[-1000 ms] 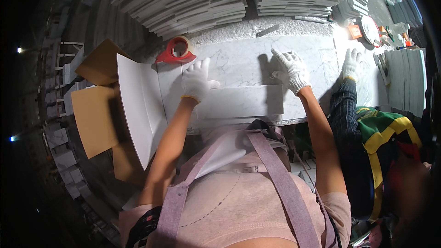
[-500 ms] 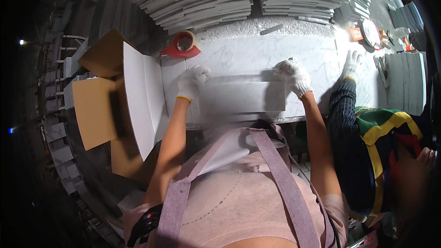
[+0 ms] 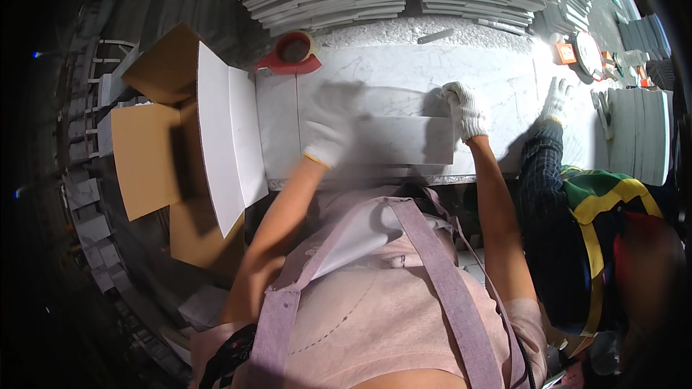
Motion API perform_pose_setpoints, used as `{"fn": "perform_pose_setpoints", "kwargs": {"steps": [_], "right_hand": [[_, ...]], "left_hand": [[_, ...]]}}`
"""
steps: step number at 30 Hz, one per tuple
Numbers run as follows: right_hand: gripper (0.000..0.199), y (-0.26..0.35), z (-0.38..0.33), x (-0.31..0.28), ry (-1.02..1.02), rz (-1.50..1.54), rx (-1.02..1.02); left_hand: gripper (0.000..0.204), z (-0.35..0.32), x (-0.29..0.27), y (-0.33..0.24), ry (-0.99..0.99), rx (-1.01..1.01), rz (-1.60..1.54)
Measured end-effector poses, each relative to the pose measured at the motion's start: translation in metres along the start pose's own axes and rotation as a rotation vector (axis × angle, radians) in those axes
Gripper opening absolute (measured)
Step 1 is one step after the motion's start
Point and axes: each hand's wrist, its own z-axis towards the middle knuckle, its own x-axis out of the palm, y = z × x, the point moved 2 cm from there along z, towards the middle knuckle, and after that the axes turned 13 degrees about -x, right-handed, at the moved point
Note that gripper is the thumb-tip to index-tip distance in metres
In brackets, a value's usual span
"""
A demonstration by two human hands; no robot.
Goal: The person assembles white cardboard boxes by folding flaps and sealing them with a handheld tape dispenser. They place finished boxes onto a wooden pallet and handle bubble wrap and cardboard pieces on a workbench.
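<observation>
1. Head view looks down on a marble-topped bench point(image 3: 404, 72), where a long pale marble tile point(image 3: 404, 140) lies flat near the front edge, just ahead of the person's chest.
2. Left hand point(image 3: 328, 130), in a white glove, rests on the tile's left end. It is blurred, so I cannot tell whether its fingers are spread or closed.
3. Right hand point(image 3: 465, 109), also gloved, sits at the tile's right end with fingers together, curled over the far corner.
4. Judging by this, the step in hand is positioning or lifting the tile by both ends.
5. Any next move calls for an even, two-handed hold, since the tile is long and thin and probably brittle.
6. An open cardboard box point(image 3: 187, 137) with white flaps stands just left of the bench; a red tape dispenser point(image 3: 292, 54) sits behind the tile.
7. Another person's gloved hand point(image 3: 556, 97) rests on the bench to the right, apart from the tile.
</observation>
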Motion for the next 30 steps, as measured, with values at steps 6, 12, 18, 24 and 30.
{"fn": "perform_pose_setpoints", "kwargs": {"steps": [6,12,18,24,30], "right_hand": [[0.012,-0.005,0.002,0.003,-0.018,0.135,-0.033],[0.015,0.011,0.005,-0.008,0.078,0.135,0.121],[0.017,0.007,0.012,-0.007,0.108,0.196,0.142],[0.019,0.021,0.011,-0.021,0.147,-0.127,0.114],[0.023,0.007,-0.009,-0.012,-0.031,0.288,0.074]], "left_hand": [[0.052,-0.031,-0.059,-0.053,0.387,0.269,-0.758],[0.070,-0.017,-0.052,-0.032,0.316,0.212,-0.875],[0.089,-0.007,-0.047,-0.040,0.393,0.251,-0.682],[0.106,0.044,0.005,-0.004,0.574,-0.111,-0.701],[0.047,0.065,0.030,0.030,0.912,-0.133,-0.698]]}}
